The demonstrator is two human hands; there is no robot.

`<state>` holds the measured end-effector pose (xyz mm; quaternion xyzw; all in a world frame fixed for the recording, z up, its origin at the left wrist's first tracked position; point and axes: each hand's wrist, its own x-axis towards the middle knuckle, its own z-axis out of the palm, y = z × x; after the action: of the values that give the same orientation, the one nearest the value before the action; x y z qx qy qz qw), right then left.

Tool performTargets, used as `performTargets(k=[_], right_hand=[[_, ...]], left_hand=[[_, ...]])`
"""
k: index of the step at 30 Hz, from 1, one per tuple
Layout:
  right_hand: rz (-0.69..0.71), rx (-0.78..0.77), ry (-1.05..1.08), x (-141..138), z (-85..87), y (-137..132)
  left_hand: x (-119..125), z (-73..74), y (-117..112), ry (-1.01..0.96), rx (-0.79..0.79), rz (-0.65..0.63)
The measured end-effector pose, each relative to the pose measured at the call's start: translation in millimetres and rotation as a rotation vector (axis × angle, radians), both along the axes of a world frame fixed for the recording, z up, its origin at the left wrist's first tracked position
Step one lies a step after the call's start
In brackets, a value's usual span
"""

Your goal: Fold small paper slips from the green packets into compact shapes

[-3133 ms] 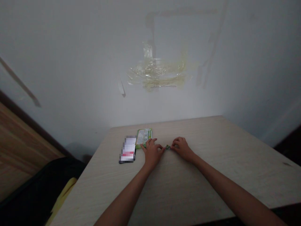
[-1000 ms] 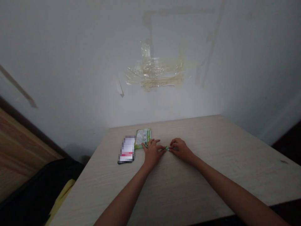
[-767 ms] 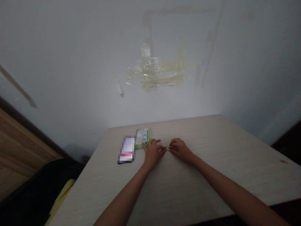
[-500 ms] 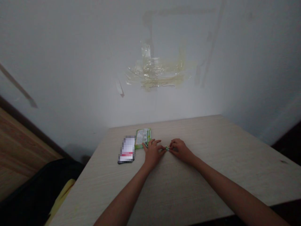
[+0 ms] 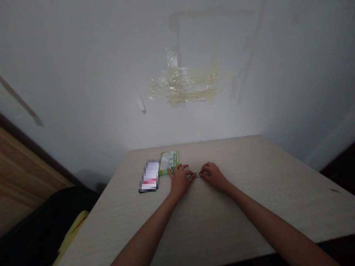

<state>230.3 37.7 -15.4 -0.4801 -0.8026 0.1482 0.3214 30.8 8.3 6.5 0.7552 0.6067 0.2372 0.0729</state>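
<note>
A small green-and-white piece (image 5: 197,174) lies between my two hands, just above or on the tabletop; its kind is too small to make out. My left hand (image 5: 181,181) pinches its left end between thumb and index finger, with the other fingers spread. From the other side, my right hand (image 5: 213,175) pinches the right end, fingers curled. A flat green-and-white printed box (image 5: 168,162) sits just beyond my left hand, whose outer fingers are at its near right corner. Left of the box is a phone (image 5: 150,176) with a blurred-out screen.
The pale wooden table (image 5: 235,155) meets a grey-white wall (image 5: 97,92) at its back edge. Clear tape (image 5: 188,85) sticks to the wall. To the left are a dark cloth item (image 5: 50,218), a yellow cloth (image 5: 73,231) and a wooden panel (image 5: 24,162).
My right hand has shifted very slightly, its fingers still at the small piece. My left hand, the box and the phone stay where they were.
</note>
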Motion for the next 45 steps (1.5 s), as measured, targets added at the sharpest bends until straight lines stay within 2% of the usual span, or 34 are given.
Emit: performTargets(k=[11,29,37,45], right_hand=[[0.013,0.003,-0.049,0,-0.3,0],[0.007,0.018,-0.067,-1,-1.3,0],[0.188,0.045,-0.042,10,5.8,-2],[0.161,0.076,-0.048,10,2.3,0]], left_hand=[[3,3.6,-3,0.016,-0.016,0.012],[2,-2.2,-1,-0.013,0.013,-0.009],[1,-5.0,-3,-0.014,0.112,0.002],[-2,-5.7,-11,0.075,0.227,-0.063]])
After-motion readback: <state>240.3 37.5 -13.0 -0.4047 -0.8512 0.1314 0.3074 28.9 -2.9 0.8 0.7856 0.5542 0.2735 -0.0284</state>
